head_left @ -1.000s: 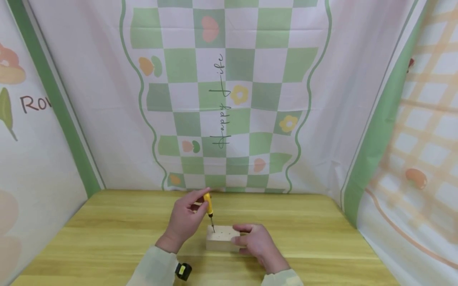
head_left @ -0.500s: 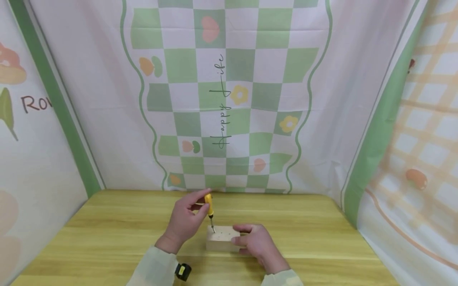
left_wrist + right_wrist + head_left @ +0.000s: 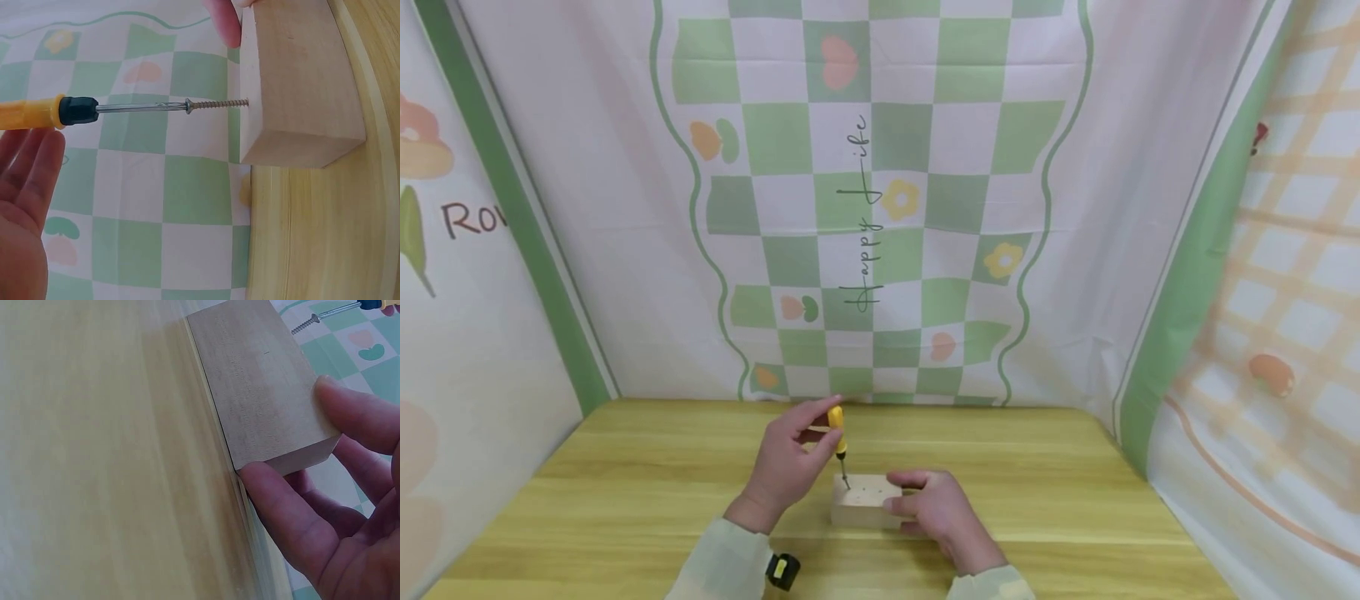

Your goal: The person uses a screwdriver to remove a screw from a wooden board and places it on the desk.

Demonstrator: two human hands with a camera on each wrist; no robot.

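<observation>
In the head view my left hand [image 3: 786,462] holds a yellow-handled screwdriver [image 3: 837,427] near upright, thumb and fingers on its handle. The screwdriver's tip sits at the head of a screw [image 3: 219,104], whose point meets the top face of a pale wooden block [image 3: 865,512]. Much of the screw's thread shows outside the wood. Several small holes mark the block's top face. My right hand [image 3: 938,510] grips the right end of the block, with fingertips on its near side, end and top edge, as the right wrist view shows.
The block rests on a wood-grain table [image 3: 1037,500]. Behind the table hangs a green and white checked cloth [image 3: 902,133], with more printed cloth on both sides. A small black device [image 3: 783,571] sits by the left sleeve [image 3: 724,560].
The left thumb and the screwdriver handle have shifted slightly. The block and the right hand stay in place.
</observation>
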